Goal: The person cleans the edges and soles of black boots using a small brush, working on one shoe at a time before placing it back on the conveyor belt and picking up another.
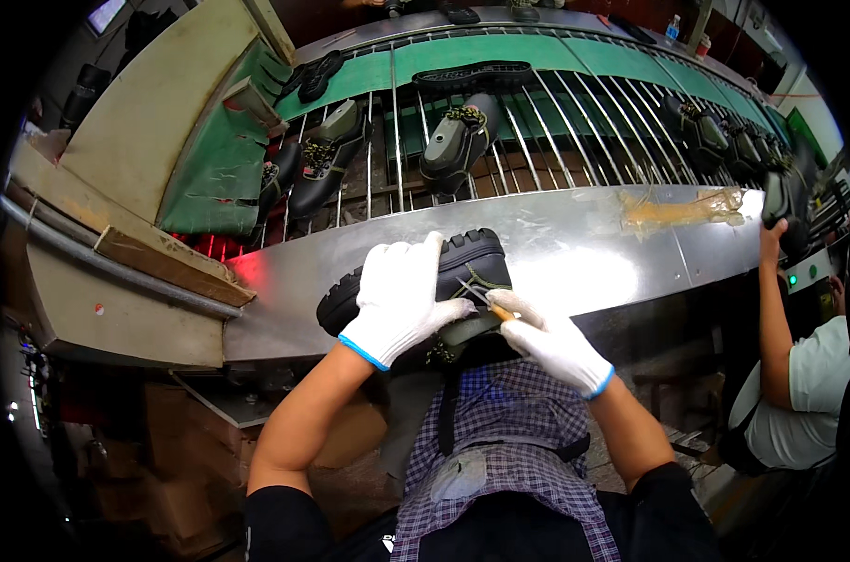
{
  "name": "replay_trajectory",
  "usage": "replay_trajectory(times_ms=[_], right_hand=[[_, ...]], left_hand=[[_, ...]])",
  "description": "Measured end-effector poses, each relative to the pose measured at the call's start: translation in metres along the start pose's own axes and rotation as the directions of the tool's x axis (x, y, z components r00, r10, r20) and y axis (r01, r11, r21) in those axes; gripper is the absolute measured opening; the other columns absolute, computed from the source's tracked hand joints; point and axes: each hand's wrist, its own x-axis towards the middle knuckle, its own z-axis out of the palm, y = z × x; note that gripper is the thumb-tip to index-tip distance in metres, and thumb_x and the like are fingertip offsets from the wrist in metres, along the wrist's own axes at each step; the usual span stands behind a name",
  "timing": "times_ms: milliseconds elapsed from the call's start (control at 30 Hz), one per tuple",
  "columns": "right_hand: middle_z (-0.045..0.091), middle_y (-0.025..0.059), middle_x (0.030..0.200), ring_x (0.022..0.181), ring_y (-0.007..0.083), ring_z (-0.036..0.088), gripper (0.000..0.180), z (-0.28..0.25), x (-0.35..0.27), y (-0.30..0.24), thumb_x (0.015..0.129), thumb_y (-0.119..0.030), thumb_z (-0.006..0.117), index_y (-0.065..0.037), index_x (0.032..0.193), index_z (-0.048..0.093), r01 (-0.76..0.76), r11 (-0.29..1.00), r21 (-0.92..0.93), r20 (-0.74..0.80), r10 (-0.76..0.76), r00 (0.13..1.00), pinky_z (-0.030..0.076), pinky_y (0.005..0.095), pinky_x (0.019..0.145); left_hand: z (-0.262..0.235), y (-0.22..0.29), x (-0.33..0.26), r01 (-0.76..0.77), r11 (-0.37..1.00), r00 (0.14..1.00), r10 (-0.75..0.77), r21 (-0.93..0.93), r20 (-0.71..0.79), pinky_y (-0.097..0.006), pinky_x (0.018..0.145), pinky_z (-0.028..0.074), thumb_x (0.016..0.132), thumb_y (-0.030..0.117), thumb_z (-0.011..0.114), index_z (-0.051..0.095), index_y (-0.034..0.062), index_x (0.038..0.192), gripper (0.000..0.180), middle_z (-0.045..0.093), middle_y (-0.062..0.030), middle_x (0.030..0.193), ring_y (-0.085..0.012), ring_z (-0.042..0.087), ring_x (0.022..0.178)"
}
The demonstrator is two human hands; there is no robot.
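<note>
A black work shoe (472, 272) with a thick lugged sole and yellow-flecked laces lies tipped on its side at the front edge of a steel ledge (556, 234). My left hand (397, 298), in a white knit glove with a blue cuff, is closed over the shoe and holds it. In my gloved right hand (554, 342), fingers pinch a small pointed tool (502, 312) with a yellowish handle. Its thin metal tip reaches to the shoe's upper beside the yellow stitching. Part of the shoe's opening and tongue is hidden by my hands.
Past the ledge runs a conveyor of metal rods (399, 140) and green sheeting (490, 54), carrying several black shoes (462, 140). A worn panel (135, 112) borders it at left. On the right, a co-worker's arm (773, 309) holds up another shoe (786, 204).
</note>
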Motion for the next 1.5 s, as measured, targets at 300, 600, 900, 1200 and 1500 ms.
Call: replay_trajectory(times_ms=[300,600,900,1200,1500], right_hand=[[0.074,0.0212,0.133,0.119,0.0392,0.073,0.051,-0.016,0.011,0.019,0.101,-0.024,0.072,-0.009,0.149,0.063,0.17,0.895,-0.412,-0.089,-0.225,0.97,0.06,0.0443,0.101],[0.069,0.0258,0.145,0.133,0.0384,0.068,0.056,-0.008,0.011,0.05,0.106,-0.031,0.064,-0.002,0.154,0.06,-0.139,0.984,0.11,-0.188,0.158,0.969,0.051,0.0421,0.115],[0.076,0.0236,0.084,0.074,0.0451,0.076,0.047,0.023,0.002,-0.023,0.104,-0.026,0.062,-0.012,0.148,0.054,0.057,0.931,-0.36,-0.105,-0.101,0.989,0.062,0.056,0.073],[0.072,0.0273,0.135,0.125,0.0428,0.071,0.056,-0.011,-0.002,0.026,0.107,-0.036,0.06,-0.006,0.155,0.057,-0.17,0.983,-0.066,-0.196,0.154,0.968,0.056,0.0468,0.108],[0.075,0.027,0.121,0.099,0.0487,0.076,0.055,0.027,-0.001,-0.003,0.109,-0.031,0.056,-0.009,0.158,0.047,0.027,0.954,-0.3,-0.311,-0.124,0.942,0.062,0.0557,0.089]], left_hand=[[-0.009,0.011,0.012,0.013,0.999,0.997,-0.015,0.03,0.069,-0.049,0.105,0.051,0.069,0.059,0.094,0.055,-0.0039,0.147,0.107,0.07,-0.0218,0.128,-0.0398,0.066,0.123],[0.002,0.031,0.071,-0.117,0.993,0.944,0.117,-0.021,0.309,-0.05,0.111,0.053,0.063,0.054,0.099,0.042,0.0002,0.159,0.124,0.06,-0.0253,0.148,-0.0447,0.063,0.13],[0.02,0.018,0.059,-0.217,0.974,0.973,0.221,-0.072,0.067,-0.051,0.102,0.056,0.078,0.025,0.086,0.052,0.0035,0.15,0.082,0.066,-0.024,0.131,-0.0459,0.068,0.116],[0.01,0.023,0.054,-0.213,0.977,0.965,0.214,-0.024,0.153,-0.05,0.104,0.056,0.071,0.053,0.096,0.054,0.0117,0.154,0.102,0.063,-0.0226,0.14,-0.0432,0.067,0.121],[-0.004,0.025,0.063,-0.242,0.97,0.919,0.237,-0.024,0.314,-0.052,0.104,0.056,0.075,0.051,0.093,0.067,0.0289,0.145,0.078,0.061,-0.025,0.141,-0.0453,0.066,0.121]])
